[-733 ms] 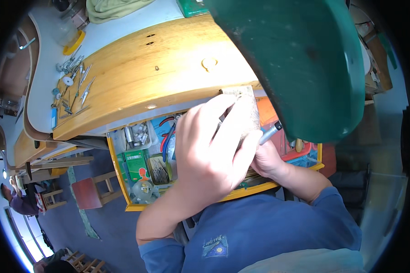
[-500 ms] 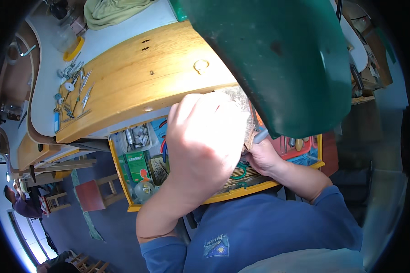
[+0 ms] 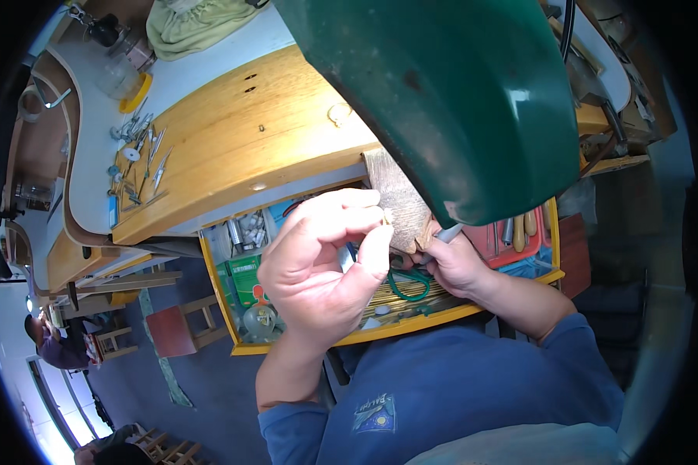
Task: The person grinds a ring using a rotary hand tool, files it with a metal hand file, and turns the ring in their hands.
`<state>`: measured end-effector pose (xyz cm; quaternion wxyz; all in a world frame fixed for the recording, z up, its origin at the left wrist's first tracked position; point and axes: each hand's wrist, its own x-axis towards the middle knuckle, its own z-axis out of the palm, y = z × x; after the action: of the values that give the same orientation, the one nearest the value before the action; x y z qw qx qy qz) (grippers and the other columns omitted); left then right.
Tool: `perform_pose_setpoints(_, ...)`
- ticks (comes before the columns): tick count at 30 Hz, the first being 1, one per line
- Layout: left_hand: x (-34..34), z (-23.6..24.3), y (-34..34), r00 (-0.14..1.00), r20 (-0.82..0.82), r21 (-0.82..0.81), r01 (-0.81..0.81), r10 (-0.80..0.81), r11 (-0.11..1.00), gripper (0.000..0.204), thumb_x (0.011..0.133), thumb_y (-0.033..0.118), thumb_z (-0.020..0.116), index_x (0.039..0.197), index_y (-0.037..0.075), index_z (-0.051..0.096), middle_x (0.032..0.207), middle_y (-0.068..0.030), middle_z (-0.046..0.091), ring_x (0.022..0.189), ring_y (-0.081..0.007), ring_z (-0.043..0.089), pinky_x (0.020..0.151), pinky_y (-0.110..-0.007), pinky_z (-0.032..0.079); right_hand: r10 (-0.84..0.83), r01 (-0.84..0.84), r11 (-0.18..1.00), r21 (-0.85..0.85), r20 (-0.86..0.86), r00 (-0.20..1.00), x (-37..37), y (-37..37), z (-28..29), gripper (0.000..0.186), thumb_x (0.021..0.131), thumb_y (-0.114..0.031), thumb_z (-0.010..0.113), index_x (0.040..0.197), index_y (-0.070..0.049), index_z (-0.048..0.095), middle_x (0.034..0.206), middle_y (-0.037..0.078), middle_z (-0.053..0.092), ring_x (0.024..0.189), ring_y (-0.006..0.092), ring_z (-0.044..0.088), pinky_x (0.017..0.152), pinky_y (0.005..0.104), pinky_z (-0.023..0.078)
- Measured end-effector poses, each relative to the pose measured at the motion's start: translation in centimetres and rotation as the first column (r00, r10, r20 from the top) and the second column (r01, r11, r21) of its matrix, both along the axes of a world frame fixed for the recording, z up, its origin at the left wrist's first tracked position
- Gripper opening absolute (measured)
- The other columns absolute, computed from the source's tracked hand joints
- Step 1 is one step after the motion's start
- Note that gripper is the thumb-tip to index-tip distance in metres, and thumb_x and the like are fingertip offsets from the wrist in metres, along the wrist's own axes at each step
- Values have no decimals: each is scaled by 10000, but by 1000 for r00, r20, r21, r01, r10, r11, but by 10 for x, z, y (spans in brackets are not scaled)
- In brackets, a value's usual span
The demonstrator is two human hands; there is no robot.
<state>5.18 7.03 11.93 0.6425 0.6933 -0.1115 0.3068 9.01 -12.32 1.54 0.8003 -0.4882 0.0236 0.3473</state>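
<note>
My left hand (image 3: pixel 318 263) is raised over the drawer, thumb and fingertips pinched on a small gold-coloured piece (image 3: pixel 387 220). Its exact shape is mostly covered by my fingers. Just right of it, a worn wooden bench pin (image 3: pixel 398 190) juts out from the bench edge, with a notch at its near end. My right hand (image 3: pixel 459 265) is closed around a tool with a grey rod-like handle (image 3: pixel 447 232), beside the pin's tip. The tool's working end is hidden. Green-handled scissors or pliers (image 3: pixel 411 294) lie in the drawer under my hands.
A big green lamp hood (image 3: pixel 457 101) hangs over the bench at right. On the wooden bench top (image 3: pixel 233 139) lie a pale ring-shaped thing (image 3: pixel 339 115) and several burs and bits (image 3: pixel 141 163). The yellow-edged drawer (image 3: pixel 341 339) is pulled out, holding a red tray (image 3: pixel 512 236) with tools.
My left hand has turned and drawn back from the bench pin, uncovering it and showing the small gold-coloured piece. My right hand keeps its hold near the pin. The view has shifted slightly.
</note>
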Motion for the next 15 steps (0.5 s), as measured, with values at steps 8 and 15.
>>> perform_pose_setpoints(8, -2, -4, -6, 997, 9, -86, 80, -80, 993, 335, 801, -186, 709, 1108, -63, 653, 1101, -141, 668, 906, -141, 652, 832, -280, 530, 288, -365, 926, 93, 448, 846, 5, -17, 4, 418, 1053, -277, 474, 897, 44, 693, 875, 151, 692, 854, 221, 675, 796, 331, 522)
perform_pose_setpoints(15, -9, 1, -17, 998, -54, -269, 21, -37, 963, 305, 780, -189, 733, 1044, -52, 665, 1078, -149, 648, 911, -160, 659, 839, -289, 535, 509, -696, 718, -20, 698, 505, 4, -20, 40, 108, 819, -35, 806, 875, 6, 723, 897, 109, 701, 825, 219, 682, 755, 334, 542)
